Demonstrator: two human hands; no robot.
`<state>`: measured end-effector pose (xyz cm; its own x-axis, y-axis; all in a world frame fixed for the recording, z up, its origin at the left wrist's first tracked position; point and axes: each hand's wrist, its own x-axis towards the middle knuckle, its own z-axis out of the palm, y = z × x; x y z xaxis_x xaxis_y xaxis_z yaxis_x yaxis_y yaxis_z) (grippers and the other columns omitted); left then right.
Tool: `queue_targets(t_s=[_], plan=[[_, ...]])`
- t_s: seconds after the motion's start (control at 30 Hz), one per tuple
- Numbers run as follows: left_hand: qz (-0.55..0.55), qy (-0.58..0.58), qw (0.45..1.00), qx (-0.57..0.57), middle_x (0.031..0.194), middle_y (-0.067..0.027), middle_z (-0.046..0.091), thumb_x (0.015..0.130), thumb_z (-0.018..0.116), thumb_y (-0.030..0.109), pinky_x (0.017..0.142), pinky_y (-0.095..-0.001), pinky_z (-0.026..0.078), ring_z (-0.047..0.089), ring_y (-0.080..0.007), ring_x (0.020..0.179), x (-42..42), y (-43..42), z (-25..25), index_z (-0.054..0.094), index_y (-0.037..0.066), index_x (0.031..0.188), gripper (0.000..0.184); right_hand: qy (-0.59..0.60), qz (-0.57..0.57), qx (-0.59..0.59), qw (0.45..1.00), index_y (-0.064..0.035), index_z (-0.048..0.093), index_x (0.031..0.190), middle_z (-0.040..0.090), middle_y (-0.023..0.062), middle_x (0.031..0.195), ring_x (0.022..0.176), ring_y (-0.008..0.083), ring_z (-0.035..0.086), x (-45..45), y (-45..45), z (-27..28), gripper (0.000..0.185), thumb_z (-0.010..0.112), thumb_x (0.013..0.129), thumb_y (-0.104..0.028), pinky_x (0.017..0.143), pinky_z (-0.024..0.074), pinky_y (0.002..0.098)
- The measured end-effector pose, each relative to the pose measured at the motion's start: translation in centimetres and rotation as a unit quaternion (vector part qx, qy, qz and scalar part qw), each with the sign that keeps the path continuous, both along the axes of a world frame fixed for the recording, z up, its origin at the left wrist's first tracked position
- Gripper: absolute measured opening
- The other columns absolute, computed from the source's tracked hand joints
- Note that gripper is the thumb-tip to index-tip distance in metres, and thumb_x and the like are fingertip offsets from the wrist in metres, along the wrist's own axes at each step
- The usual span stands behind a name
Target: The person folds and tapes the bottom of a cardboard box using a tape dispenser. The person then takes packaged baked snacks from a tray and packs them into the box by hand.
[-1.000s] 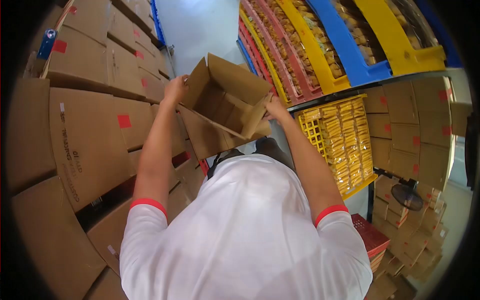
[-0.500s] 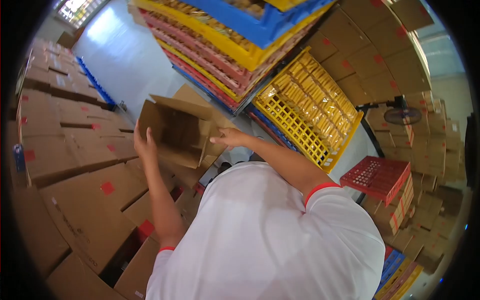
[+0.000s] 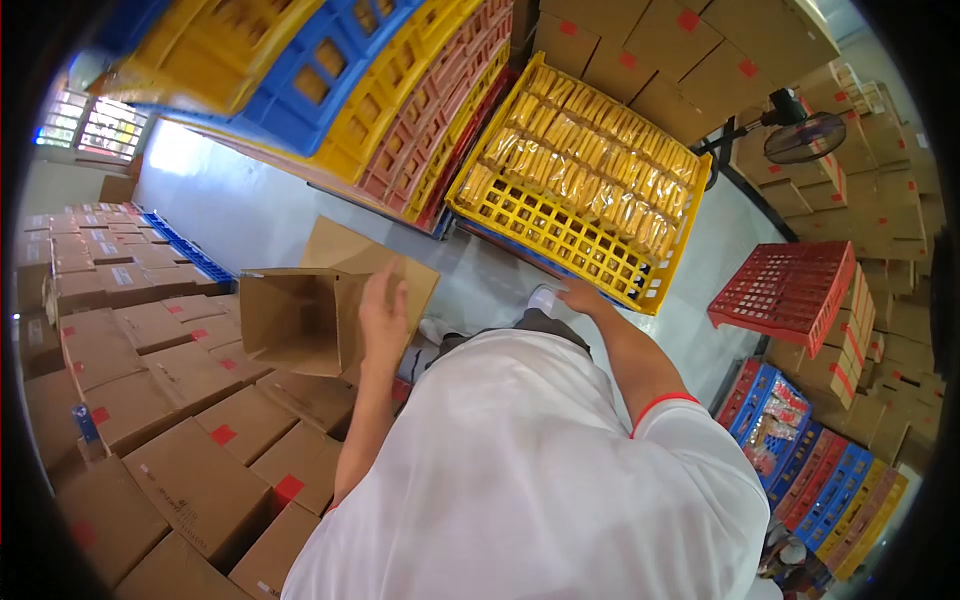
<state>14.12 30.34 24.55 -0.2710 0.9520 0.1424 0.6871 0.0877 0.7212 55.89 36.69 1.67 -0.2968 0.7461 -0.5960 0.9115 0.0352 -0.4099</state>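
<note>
On my feed, stacked cartons (image 3: pixel 195 485) lie left of the left hand (image 3: pixel 384 312). The open carton (image 3: pixel 290 322) sits immediately left of that hand, whose fingers are extended, loosely parted; I can't tell if they touch it. The right hand (image 3: pixel 582 297)'s opening and hold are unclear; beyond it lies the yellow crate (image 3: pixel 556 238).

bright overall; daylight at the barred window (image 3: pixel 110 125), upper left, panes blown out; white glare on the floor (image 3: pixel 178 150) nearby; small glints off the plastic-wrapped packs (image 3: pixel 600 135); shade inside the open box (image 3: pixel 290 320); left hand (image 3: pixel 383 315) slightly smeared; nearest yellow crate (image 3: pixel 185 65) soft; strong fisheye bend (corners fully black)
</note>
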Motion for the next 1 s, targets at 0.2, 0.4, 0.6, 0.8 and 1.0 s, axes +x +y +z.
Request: queue_targets(t_s=[0.2, 0.4, 0.6, 0.8, 1.0], plan=[[-0.132, -0.023, 0.989, -0.062, 0.135, -0.0218, 0.061, 0.093, 0.065, 0.008, 0.108, -0.0438, 0.045, 0.056, -0.0407, 0.127, 10.7, 4.5, -1.1, 0.059, 0.002, 0.135, 0.043, 0.003, -0.073, -0.048, 0.996, -0.0004, 0.063, 0.134, 0.063, 0.0255, 0.134, 0.127, 0.0408, 0.058, 9.0, -1.5, -1.0, 0.06, 0.062, 0.094, -0.044, 0.109, 0.0449, 0.0464], [-0.191, -0.016, 0.974, -0.124, 0.138, -0.0205, 0.059, 0.093, 0.067, 0.012, 0.11, -0.0425, 0.044, 0.055, -0.0397, 0.129, 14.8, 6.5, -2.5, 0.058, 0.004, 0.135, 0.044, 0.047, -0.143, -0.057, 0.987, -0.002, 0.065, 0.133, 0.063, 0.0251, 0.135, 0.128, 0.0399, 0.058, 10.6, -0.6, -2.5, 0.057, 0.066, 0.092, -0.041, 0.11, 0.0446, 0.0442], [-0.235, -0.016, 0.949, -0.211, 0.142, -0.0204, 0.056, 0.094, 0.067, 0.018, 0.111, -0.0426, 0.043, 0.053, -0.0393, 0.132, 14.8, 10.4, -3.3, 0.058, 0.003, 0.136, 0.045, 0.085, -0.192, -0.049, 0.977, -0.002, 0.065, 0.133, 0.063, 0.0249, 0.134, 0.127, 0.039, 0.059, 8.5, 1.7, -2.6, 0.055, 0.067, 0.092, -0.04, 0.108, 0.0459, 0.0439], [-0.297, -0.044, 0.918, -0.259, 0.144, -0.0231, 0.054, 0.094, 0.068, 0.025, 0.115, -0.0431, 0.039, 0.048, -0.0391, 0.137, 14.5, 17.8, -9.6, 0.056, 0.002, 0.138, 0.051, 0.094, -0.256, -0.042, 0.961, -0.0019, 0.065, 0.132, 0.065, 0.0257, 0.131, 0.124, 0.0408, 0.06, 6.4, 2.7, -0.6, 0.054, 0.067, 0.093, -0.038, 0.106, 0.0475, 0.0451], [-0.305, 0.029, 0.907, -0.288, 0.152, -0.032, 0.042, 0.092, 0.07, 0.028, 0.12, -0.046, 0.031, 0.037, -0.0445, 0.145, 13.9, 27.7, -18.0, 0.047, 0.003, 0.148, 0.066, 0.05, -0.298, -0.146, 0.942, -0.0054, 0.061, 0.138, 0.067, 0.022, 0.129, 0.12, 0.0392, 0.063, 4.9, 3.6, 0.6, 0.055, 0.063, 0.095, -0.039, 0.105, 0.048, 0.0455]])
